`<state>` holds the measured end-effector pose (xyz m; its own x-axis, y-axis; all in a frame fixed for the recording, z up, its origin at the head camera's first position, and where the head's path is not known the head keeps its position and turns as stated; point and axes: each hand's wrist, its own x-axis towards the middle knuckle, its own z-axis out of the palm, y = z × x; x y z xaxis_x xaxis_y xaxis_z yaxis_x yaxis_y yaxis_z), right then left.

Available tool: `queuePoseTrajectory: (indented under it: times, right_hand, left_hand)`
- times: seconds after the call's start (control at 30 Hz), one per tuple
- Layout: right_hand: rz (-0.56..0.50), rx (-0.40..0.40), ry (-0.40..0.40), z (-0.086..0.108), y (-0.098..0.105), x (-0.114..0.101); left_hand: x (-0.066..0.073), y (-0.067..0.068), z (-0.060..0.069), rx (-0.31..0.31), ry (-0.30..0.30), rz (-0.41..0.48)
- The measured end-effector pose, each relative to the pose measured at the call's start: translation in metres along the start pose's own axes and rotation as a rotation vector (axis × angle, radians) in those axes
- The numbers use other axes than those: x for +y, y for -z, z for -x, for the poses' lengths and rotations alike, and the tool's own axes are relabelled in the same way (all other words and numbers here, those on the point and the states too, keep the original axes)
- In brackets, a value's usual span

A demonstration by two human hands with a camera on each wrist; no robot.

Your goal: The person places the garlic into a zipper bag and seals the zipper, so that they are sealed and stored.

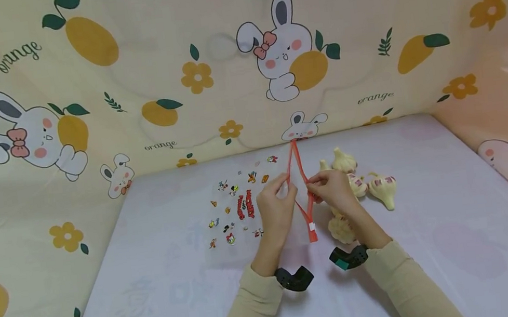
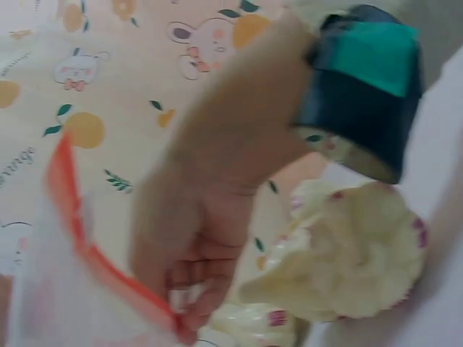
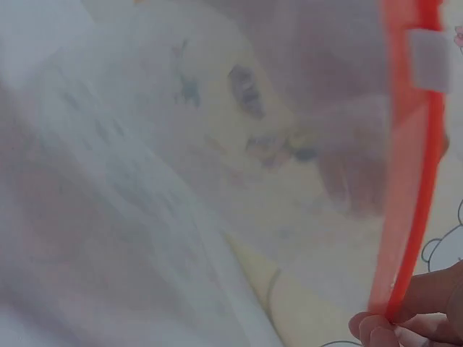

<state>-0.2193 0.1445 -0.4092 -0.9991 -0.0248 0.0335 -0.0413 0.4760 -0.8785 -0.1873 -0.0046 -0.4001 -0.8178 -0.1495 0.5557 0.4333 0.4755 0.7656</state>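
The clear printed bag (image 1: 244,206) is on the table (image 1: 161,252), mainly left of the garlic bulbs (image 1: 383,188), with its red zip strip (image 1: 313,234) parted into a narrow gap. The left hand (image 1: 275,205) pinches one side of that strip and the right hand (image 1: 336,191) pinches the other, so a gentle, even pull outward should widen the mouth without stretching it. Care seems best near the white slider (image 1: 312,226), at the end closest to the person, where the two sides meet.
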Motion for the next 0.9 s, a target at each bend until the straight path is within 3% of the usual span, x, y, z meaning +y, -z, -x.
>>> queuePoseTrajectory:
  times: [0.2, 0.43, 0.63, 0.9]
  right_hand:
    - [-0.004, -0.006, -0.017, -0.002, 0.007, 0.001]
    - [-0.033, -0.015, -0.039, -0.001, 0.014, -0.002]
    - [-0.062, 0.000, -0.041, 0.001, 0.016, -0.006]
    - [-0.055, 0.010, -0.013, 0.003, 0.016, -0.008]
  left_hand:
    - [0.005, 0.015, -0.013, 0.024, 0.060, 0.097]
    - [0.002, 0.040, -0.023, -0.033, 0.166, 0.259]
    - [0.002, 0.053, -0.027, -0.170, 0.200, 0.326]
    - [-0.003, 0.061, -0.028, -0.360, 0.104, 0.312]
